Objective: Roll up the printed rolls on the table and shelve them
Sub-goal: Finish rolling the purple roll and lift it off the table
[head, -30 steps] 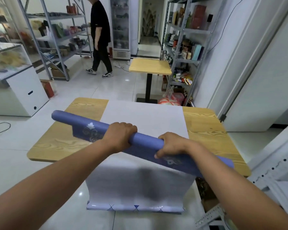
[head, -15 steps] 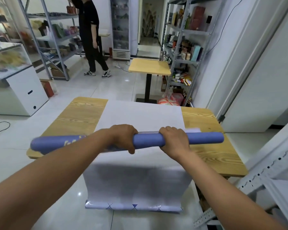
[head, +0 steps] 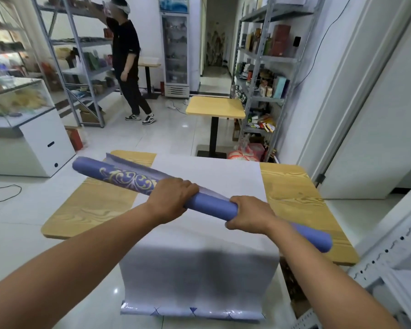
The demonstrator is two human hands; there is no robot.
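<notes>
A purple printed roll (head: 211,204) with a gold scroll pattern is held in the air above the wooden table (head: 294,198). It slants from far left to near right, and its loose outer flap lifts at the far left end. My left hand (head: 173,198) grips the roll near its middle. My right hand (head: 249,214) grips it a little further right. Under the roll, a white sheet (head: 199,257) lies face down across the table and hangs over the near edge, curling at the floor with its printed side showing.
A white perforated metal shelf frame (head: 389,269) stands at the near right. Behind the table are a small yellow table (head: 215,106), stocked metal shelves (head: 263,67) on the right and more shelving (head: 81,67) on the left. A person in black (head: 128,65) stands by those left shelves.
The roll went from level across the table to slanting, left end far and raised, right end near. Its flap came loose at the left end. The person in black turned towards the left shelves.
</notes>
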